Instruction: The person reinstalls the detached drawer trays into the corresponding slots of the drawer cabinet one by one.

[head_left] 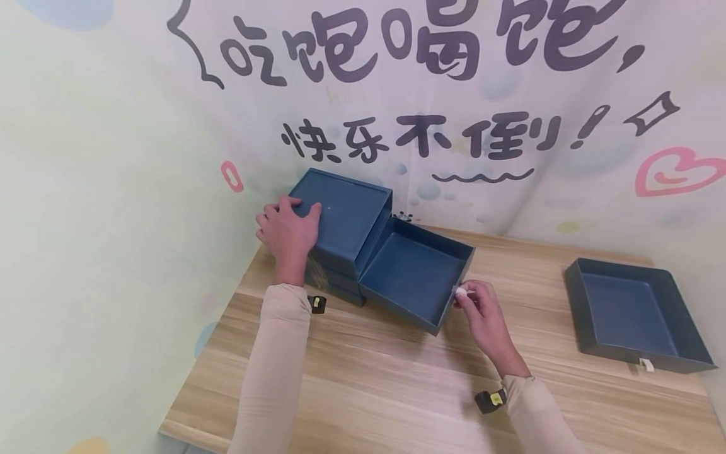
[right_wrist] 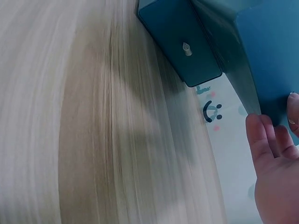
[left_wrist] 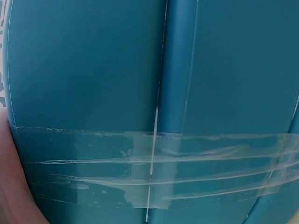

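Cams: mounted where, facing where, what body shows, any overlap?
Head: on the head, facing forward and down at the cabinet and pulled-out drawer; left hand, right hand and sleeves show.
Left wrist: on that wrist, facing the cabinet's taped side; left hand barely in at left edge.
Right wrist: on that wrist, facing table and knobbed drawer front; right hand at right edge.
Head and right wrist share the right hand.

Head camera high, facing forward-down, wrist cameras close, all sharing blue cabinet (head_left: 347, 214)
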The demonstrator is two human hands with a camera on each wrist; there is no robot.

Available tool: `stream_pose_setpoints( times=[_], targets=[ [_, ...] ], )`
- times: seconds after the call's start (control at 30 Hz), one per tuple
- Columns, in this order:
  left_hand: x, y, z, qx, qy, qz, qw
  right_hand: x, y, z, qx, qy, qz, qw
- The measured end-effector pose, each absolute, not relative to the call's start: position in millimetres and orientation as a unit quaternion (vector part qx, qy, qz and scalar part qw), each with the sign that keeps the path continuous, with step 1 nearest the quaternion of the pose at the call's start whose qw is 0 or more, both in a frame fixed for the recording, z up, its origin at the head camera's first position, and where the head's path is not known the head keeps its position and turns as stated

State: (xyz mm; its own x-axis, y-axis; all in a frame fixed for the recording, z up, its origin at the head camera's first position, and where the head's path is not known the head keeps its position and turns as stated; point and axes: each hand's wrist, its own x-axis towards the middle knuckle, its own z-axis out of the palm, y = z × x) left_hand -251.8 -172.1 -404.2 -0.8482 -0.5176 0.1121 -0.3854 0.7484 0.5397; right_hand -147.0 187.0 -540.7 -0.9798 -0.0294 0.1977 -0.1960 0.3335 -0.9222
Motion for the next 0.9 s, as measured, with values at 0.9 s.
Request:
stream_pose_setpoints(
  times=[0.9],
  targets=[
    [-249.4,-173.4,-402.5,0.239,-0.927,-0.258,0.131,-142.9,156.9,-496.8,0.023,-0.806,0.588,0.059]
  ],
)
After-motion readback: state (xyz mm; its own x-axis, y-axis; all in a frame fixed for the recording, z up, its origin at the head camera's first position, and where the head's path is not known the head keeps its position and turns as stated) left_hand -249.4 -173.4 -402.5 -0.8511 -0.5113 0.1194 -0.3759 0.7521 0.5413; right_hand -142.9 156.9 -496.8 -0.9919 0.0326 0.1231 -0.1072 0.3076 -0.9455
